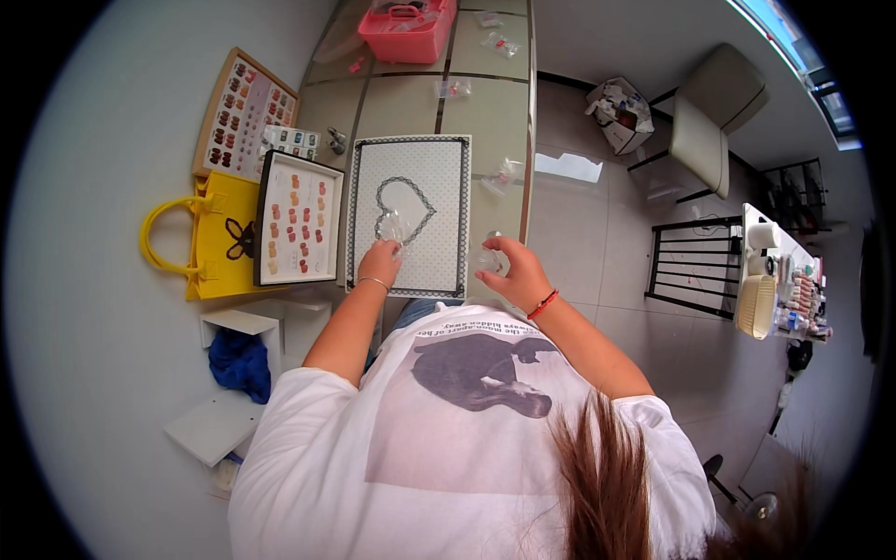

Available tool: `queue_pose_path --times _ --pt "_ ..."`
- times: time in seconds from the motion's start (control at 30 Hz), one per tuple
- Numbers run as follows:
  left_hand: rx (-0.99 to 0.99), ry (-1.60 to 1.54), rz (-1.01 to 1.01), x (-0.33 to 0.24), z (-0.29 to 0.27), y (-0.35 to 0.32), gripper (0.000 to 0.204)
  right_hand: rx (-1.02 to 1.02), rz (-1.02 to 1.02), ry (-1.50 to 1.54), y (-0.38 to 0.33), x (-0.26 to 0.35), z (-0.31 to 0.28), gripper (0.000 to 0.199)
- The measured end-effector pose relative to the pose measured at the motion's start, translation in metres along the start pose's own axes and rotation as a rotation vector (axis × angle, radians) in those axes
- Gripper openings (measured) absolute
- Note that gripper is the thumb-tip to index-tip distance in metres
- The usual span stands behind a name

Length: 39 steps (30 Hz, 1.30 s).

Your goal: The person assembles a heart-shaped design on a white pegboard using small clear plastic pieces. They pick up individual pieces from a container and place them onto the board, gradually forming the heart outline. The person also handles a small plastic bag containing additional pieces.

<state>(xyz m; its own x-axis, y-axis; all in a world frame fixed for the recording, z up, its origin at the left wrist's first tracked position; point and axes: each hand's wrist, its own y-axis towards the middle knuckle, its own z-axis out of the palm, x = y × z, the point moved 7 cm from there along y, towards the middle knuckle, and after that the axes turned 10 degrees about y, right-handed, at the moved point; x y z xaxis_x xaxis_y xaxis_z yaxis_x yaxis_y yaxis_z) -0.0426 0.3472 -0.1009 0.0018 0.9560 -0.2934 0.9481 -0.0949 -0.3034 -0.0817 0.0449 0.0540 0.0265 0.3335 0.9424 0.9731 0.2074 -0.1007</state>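
Note:
A white board with a dark lace border [457, 187] and a lace heart outline lies on the table in front of me. Over its lower middle, my left hand [380, 264] pinches a small clear plastic bag [396, 224]; its contents are too small to make out. To the right of the board, my right hand [521, 273] curves thumb and forefinger around a small clear round container [489, 261]. The fingers' contact with it is partly hidden by the hand itself.
Left of the board stand a black-framed display of nail colour samples [297, 257], a wooden-framed sample board [219, 117] and a yellow bag [213, 233]. A pink carry box [411, 42] sits at the far end. Small clear packets [502, 175] line the table's right side.

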Motion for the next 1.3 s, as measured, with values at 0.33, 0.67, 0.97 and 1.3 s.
queue_pose_path --times 0.33,0.67,0.97,1.3 --pt "-0.061 0.051 0.019 -0.005 -0.01 -0.002 0.013 -0.006 -0.008 -0.007 -0.001 -0.002 -0.001 0.047" --pt "-0.149 -0.608 0.29 -0.12 -0.099 -0.025 0.013 -0.03 -0.076 -0.003 -0.001 -0.001 0.001 0.045" --pt "-0.023 -0.567 0.428 -0.143 -0.109 -0.028 0.016 -0.003 -0.053 -0.012 0.0 0.003 0.003 0.045" --pt "-0.071 -0.122 0.088 -0.007 -0.022 -0.001 0.026 -0.005 0.014 0.011 -0.002 0.002 0.0 0.046"
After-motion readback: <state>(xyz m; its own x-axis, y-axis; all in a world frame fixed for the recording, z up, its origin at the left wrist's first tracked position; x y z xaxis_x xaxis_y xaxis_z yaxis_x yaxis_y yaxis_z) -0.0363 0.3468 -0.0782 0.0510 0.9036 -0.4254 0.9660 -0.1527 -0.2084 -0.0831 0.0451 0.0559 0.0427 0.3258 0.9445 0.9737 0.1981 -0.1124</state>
